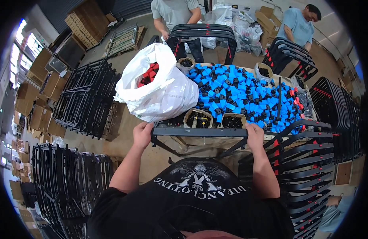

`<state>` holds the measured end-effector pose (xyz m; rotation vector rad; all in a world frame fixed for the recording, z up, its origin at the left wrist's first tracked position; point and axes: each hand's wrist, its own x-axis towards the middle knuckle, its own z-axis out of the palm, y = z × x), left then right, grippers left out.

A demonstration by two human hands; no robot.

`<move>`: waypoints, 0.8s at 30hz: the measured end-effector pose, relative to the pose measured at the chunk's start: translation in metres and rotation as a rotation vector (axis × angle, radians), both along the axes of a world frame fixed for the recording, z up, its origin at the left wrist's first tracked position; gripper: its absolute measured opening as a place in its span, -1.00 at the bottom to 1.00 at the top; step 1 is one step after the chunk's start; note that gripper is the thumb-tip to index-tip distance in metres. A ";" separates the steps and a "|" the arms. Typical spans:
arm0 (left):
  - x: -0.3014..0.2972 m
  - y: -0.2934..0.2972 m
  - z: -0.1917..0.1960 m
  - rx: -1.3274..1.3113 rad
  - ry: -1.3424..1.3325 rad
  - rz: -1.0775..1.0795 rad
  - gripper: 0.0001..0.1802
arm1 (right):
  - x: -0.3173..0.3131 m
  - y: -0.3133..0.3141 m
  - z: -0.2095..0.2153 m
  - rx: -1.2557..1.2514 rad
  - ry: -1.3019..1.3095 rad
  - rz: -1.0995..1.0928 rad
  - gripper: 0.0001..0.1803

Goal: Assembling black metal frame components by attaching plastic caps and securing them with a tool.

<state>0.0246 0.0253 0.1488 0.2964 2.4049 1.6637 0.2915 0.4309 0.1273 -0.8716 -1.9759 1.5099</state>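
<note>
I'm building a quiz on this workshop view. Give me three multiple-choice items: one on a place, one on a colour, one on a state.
1. Where is the white bag?
A. left end of the table
B. on the floor
C. on the stacked frames

2. What colour are most of the caps on the table?
A. green
B. blue
C. yellow

3. How is the black frame held?
A. left hand only
B. unheld
C. both hands

Key: 1 A, it sits at the table's left end; 2 B, blue dominates the pile; 3 C, left hand and right hand grip its ends.
</note>
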 end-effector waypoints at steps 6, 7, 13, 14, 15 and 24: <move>-0.040 0.036 -0.006 -0.114 0.181 0.022 -0.55 | -0.035 0.024 -0.006 0.079 0.093 -0.093 -0.53; -0.049 0.045 -0.006 -0.113 0.176 0.012 -0.55 | -0.038 0.036 -0.024 0.121 0.113 -0.103 -0.54; -0.063 0.055 -0.022 -0.029 0.237 0.103 -0.53 | -0.046 0.027 -0.020 -0.065 0.129 -0.160 -0.53; -0.064 0.051 -0.023 -0.055 0.212 0.088 -0.55 | -0.046 0.023 -0.019 -0.094 0.149 -0.179 -0.53; -0.066 0.050 -0.024 -0.082 0.187 0.072 -0.56 | -0.050 0.030 -0.022 -0.093 0.147 -0.184 -0.53; -0.042 0.058 0.014 -0.285 0.355 0.040 -0.59 | -0.045 0.031 -0.021 -0.121 0.204 -0.167 -0.57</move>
